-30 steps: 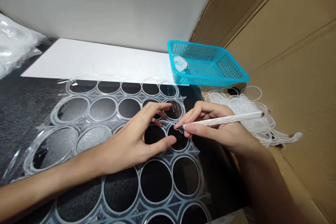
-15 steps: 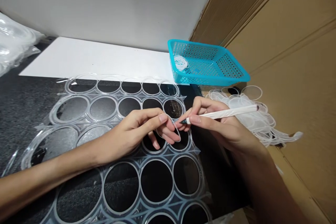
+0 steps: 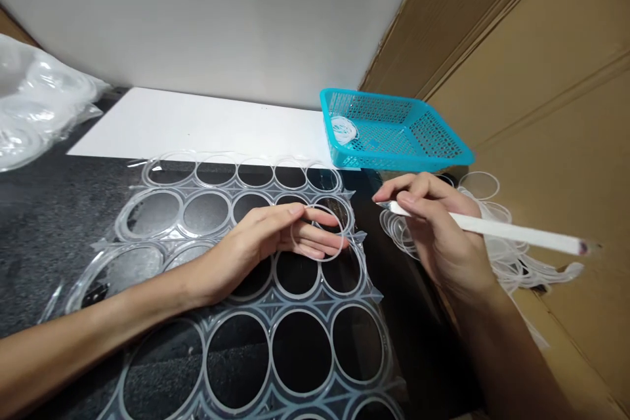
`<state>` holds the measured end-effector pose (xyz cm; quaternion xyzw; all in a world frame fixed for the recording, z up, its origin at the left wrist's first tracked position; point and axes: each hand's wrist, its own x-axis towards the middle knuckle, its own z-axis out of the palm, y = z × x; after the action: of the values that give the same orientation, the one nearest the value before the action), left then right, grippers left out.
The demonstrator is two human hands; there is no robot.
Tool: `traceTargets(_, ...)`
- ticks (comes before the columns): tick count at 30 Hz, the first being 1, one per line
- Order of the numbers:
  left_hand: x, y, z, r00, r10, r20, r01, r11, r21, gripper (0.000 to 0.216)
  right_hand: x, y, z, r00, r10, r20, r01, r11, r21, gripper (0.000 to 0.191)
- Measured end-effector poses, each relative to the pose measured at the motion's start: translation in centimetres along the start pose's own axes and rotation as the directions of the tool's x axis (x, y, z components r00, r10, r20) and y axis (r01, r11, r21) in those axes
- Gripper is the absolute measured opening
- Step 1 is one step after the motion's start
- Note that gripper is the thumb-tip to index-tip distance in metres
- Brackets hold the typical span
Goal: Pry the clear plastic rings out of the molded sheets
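My left hand [image 3: 256,239] has a thin translucent ring [image 3: 329,259] between thumb and fingers, and the loop lies across the outstretched fingers. In my right hand [image 3: 443,236] is a white pen-like tool [image 3: 522,233], pinched near its dark pointed end; its back end sticks out to the right. The tip is apart from the ring. Under my left hand lies a clear sheet of joined round rings [image 3: 327,308] in rows, partly hidden by that hand and forearm.
Behind my right hand stands a turquoise basket [image 3: 398,161] with a bundle of white rings [image 3: 343,130] inside. Loose rings [image 3: 506,269] are heaped at right by the cardboard [image 3: 556,111]. A white board [image 3: 207,125] and clear plastic bags [image 3: 44,92] lie at the back.
My right hand has drawn away rightward from the ring, with the pen-like tool. The left fingers have straightened, and the ring now faces me more fully. The view has shifted slightly.
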<state>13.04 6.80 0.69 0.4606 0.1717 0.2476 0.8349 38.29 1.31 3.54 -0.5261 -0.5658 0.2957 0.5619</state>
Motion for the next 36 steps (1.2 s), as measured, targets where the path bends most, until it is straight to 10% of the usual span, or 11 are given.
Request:
traceTargets(23,0.21,0.60,-0.48,0.983,-0.122,0.134,0.157,0.942,-0.296,0.060,-0.17,0.21,0.31,0.947,-0.320,0.023,0.281,0.794,-0.539,0.022)
traceTargets(36,0.20,0.28,-0.72,0.984,-0.133,0.122,0.161,0.950,-0.267,0.067,-0.01,0.61,0.05,0.973,-0.231,0.015,0.203,0.817,-0.539,0.026)
